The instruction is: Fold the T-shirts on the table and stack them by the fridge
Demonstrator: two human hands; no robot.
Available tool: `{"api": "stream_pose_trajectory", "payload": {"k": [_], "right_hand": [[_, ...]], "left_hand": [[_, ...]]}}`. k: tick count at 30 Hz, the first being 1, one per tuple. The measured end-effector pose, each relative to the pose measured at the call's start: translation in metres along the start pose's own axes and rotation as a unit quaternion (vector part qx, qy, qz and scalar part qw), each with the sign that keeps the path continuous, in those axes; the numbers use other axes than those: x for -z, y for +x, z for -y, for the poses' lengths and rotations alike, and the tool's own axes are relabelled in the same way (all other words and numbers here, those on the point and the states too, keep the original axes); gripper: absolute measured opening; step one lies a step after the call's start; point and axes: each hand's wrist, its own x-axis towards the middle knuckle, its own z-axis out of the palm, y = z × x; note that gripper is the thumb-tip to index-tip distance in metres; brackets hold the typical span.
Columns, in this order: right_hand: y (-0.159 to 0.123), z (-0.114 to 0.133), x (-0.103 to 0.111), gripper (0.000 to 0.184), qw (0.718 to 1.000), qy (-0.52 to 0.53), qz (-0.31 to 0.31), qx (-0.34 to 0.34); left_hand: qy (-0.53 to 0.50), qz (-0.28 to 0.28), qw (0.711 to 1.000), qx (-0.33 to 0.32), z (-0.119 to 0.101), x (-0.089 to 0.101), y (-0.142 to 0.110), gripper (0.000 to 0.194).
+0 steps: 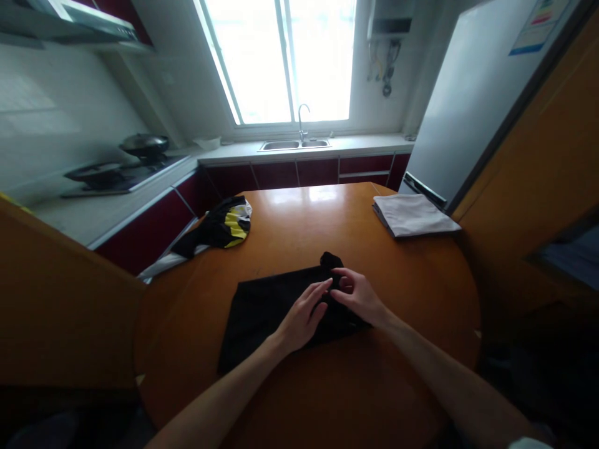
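A black piece of folded clothing (266, 312) lies flat on the wooden table in front of me, with a small bunched black end (330, 259) sticking out past its far edge. My left hand (302, 317) rests over the middle of the cloth, fingers stretched out and the thumb apart. Close to its fingertips, my right hand (359, 298) is over the right part of the cloth. Its fingers are bent, with a gap between index finger and thumb, and I see no cloth pinched there. The cloth's dark folds under both hands are hard to make out.
On the round-ended wooden table (304, 224) lie a crumpled black, yellow and white garment (229, 224) at the left and a folded light grey cloth (416, 215) at the right. Beyond are a sink (281, 145), a stove with pans (145, 146) and a fridge (472, 93).
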Motion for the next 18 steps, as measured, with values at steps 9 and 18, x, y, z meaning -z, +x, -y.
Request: {"api": "stream_pose_trajectory", "payload": {"k": [9, 18], "right_hand": [[-0.012, -0.016, -0.026, 0.074, 0.998, 0.016, 0.066, 0.012], [-0.006, -0.011, -0.017, 0.038, 0.997, 0.015, -0.026, 0.066]], "left_hand": [[-0.023, -0.05, 0.989, 0.14, 0.004, -0.001, 0.002, 0.034], [-0.083, -0.086, 0.97, 0.21, 0.013, -0.008, 0.004, 0.042]]}}
